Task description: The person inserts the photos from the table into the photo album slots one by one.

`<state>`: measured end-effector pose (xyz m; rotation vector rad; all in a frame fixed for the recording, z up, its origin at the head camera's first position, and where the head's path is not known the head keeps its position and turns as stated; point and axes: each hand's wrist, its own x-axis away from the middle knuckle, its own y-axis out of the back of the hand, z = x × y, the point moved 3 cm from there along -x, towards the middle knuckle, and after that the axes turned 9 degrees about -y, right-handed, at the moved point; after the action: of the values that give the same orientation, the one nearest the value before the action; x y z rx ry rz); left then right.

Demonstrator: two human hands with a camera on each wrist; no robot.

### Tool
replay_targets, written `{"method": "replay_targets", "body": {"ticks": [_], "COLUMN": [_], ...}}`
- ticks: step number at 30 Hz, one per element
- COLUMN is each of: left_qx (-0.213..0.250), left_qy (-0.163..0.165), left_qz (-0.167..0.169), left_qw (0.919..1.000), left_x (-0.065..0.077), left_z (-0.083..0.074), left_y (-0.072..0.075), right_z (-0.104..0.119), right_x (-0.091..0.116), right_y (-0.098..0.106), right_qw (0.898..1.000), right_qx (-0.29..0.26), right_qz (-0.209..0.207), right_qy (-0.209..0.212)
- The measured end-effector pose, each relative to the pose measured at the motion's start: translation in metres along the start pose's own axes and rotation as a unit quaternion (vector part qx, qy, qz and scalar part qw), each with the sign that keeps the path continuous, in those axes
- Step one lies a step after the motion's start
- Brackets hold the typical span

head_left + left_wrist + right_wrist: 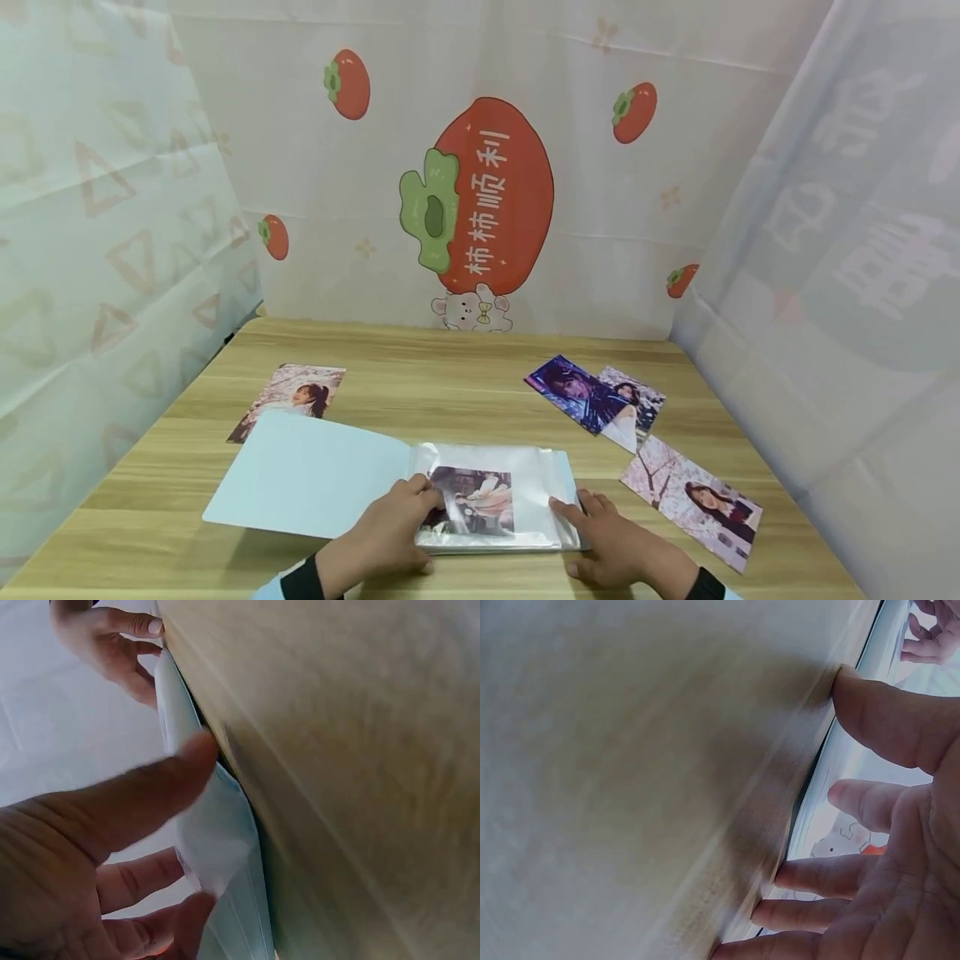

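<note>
A light-blue photo album (307,475) lies spread at the near middle of the table, its cover turned to the left. On its right side is a clear sleeve page (532,475) with a photo (483,504) at its left part. My left hand (393,525) rests over the page's left part, fingers on the photo's left side. In the left wrist view, its fingertips are at the sleeve film (214,855), and the thumb stands apart. My right hand (618,537) lies at the album's right edge, fingers spread, index fingertip on the page and thumb low by the table.
One loose photo (292,392) lies at the left, partly under the raised cover. On the right, a purple photo (577,392) overlaps another photo (637,400), and a blossom photo (697,500) lies nearer. Printed cloth (600,208) stands behind the wooden table (420,375) and along its sides.
</note>
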<state>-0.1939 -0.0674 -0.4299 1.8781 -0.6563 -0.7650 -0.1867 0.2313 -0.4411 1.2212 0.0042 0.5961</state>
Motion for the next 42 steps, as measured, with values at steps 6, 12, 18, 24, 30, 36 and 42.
{"method": "replay_targets", "body": {"ticks": [6,12,18,24,30,36,42], "left_qx": [0.068,0.147,0.157,0.115,0.082,0.055,0.041], "left_qy": [0.002,0.006,0.008,0.019,0.021,0.035,0.059], "left_qz": [-0.008,-0.01,-0.016,-0.056,-0.116,-0.152,-0.193], "left_qw": [0.9977,0.989,0.9874,0.9917,0.9896,0.9863,0.9787], "left_x": [-0.002,0.003,0.005,0.01,0.015,0.016,0.017], "left_z": [0.009,0.015,0.017,0.014,0.01,0.006,0.004], "left_y": [0.005,0.01,0.011,0.014,0.015,0.013,0.012], "right_z": [0.0,0.0,-0.001,0.001,0.002,0.001,0.002], "right_x": [0.001,0.0,0.0,-0.001,0.0,0.0,0.0], "right_y": [0.0,0.0,0.0,0.0,-0.001,0.001,0.002], "right_qw": [1.0,1.0,1.0,1.0,1.0,1.0,1.0], "right_qx": [0.003,0.006,0.004,0.0,0.002,0.004,0.005], "right_qz": [-0.003,0.0,0.003,0.004,0.001,0.001,0.005], "right_qy": [0.004,0.0,-0.002,-0.001,-0.001,-0.004,-0.013]}}
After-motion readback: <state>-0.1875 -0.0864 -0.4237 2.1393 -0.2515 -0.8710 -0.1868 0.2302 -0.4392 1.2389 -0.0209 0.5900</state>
